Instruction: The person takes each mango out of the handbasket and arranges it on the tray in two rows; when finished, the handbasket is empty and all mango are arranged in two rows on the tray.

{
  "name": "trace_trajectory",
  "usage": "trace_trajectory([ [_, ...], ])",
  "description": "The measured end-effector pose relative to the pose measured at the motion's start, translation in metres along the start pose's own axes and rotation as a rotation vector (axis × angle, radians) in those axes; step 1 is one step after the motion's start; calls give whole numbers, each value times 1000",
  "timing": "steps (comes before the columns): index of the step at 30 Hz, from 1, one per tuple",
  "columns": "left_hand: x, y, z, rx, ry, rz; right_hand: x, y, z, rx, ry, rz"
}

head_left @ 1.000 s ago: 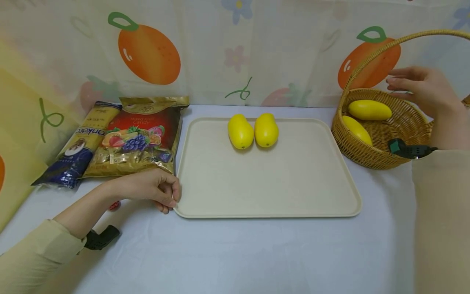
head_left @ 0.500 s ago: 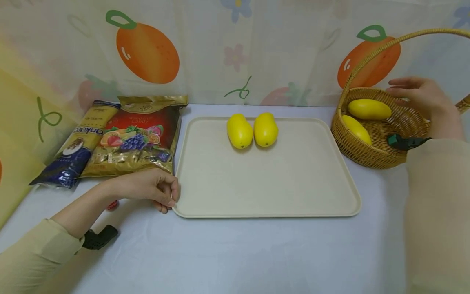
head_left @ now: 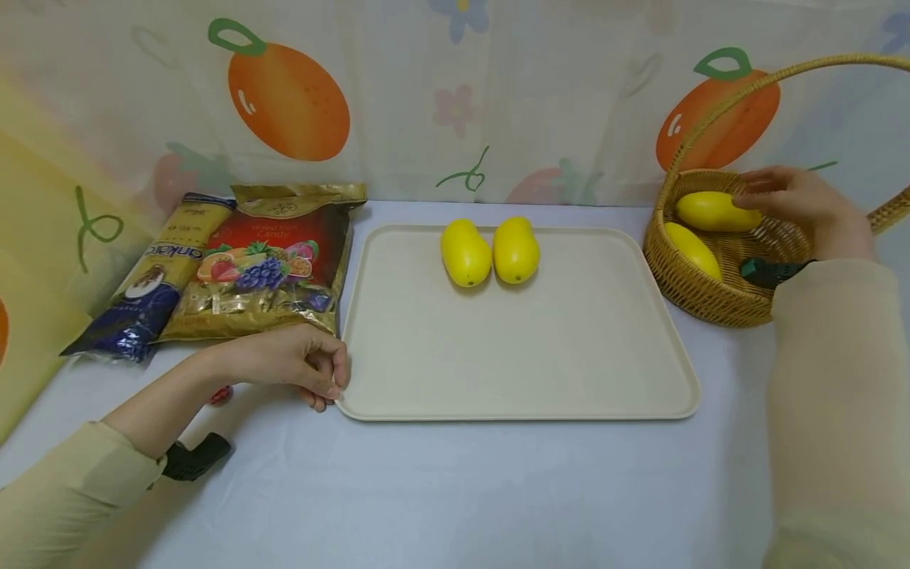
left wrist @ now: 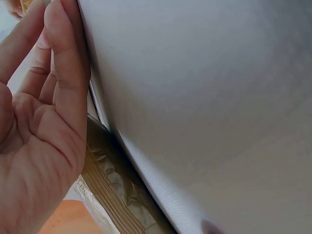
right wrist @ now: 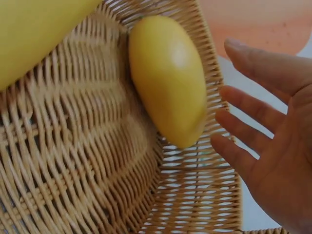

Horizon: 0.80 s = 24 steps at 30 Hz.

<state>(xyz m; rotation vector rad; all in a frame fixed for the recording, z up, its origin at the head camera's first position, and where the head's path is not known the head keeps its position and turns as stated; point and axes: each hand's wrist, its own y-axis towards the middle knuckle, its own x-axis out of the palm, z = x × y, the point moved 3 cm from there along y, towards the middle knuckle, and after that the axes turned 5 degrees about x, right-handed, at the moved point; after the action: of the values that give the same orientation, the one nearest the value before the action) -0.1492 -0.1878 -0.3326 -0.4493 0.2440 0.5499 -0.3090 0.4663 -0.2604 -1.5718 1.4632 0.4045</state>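
My left hand [head_left: 302, 363] is at the near left corner of a beige tray [head_left: 526, 348], pinching its edge between thumb and curled fingers. Two yellow mangoes, one on the left [head_left: 466, 254] and one on the right [head_left: 516, 250], lie side by side near the tray's far rim. At the right, my right hand [head_left: 810, 201] reaches over a wicker basket [head_left: 682, 288] holding two more mangoes. In the right wrist view its spread fingers [right wrist: 243, 124] stand just beside the rear mango [right wrist: 170, 80], holding nothing. The front mango [head_left: 693, 251] rests against the basket's left wall.
A red and gold candy bag [head_left: 263, 265] and a blue and gold packet [head_left: 145, 284] lie left of the tray. Under my left forearm is a small red item [head_left: 221, 396]. The basket's tall handle [head_left: 775, 79] arches over my right hand. A fruit-print curtain [head_left: 398, 103] hangs behind.
My right hand has moved left and down into the basket's space, from its right side to the rear mango. My left hand stays at the tray corner.
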Motion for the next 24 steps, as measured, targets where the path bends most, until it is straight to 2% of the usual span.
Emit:
trace_trajectory([
  [8, 0, 0, 0, -11, 7, 2, 2, 8, 1, -57, -125, -68],
  [12, 0, 0, -1, -11, -13, -3, 6, 4, 0, -41, -128, -136],
  [15, 0, 1, -1, -8, -13, -3, 10, 1, 1, -2, -78, -180],
  [20, 0, 1, -2, -7, -11, -2, 14, -3, 1, 45, -33, -207],
  [24, 0, 1, -2, -8, -14, -4, 13, 0, -2, -24, -131, -185],
])
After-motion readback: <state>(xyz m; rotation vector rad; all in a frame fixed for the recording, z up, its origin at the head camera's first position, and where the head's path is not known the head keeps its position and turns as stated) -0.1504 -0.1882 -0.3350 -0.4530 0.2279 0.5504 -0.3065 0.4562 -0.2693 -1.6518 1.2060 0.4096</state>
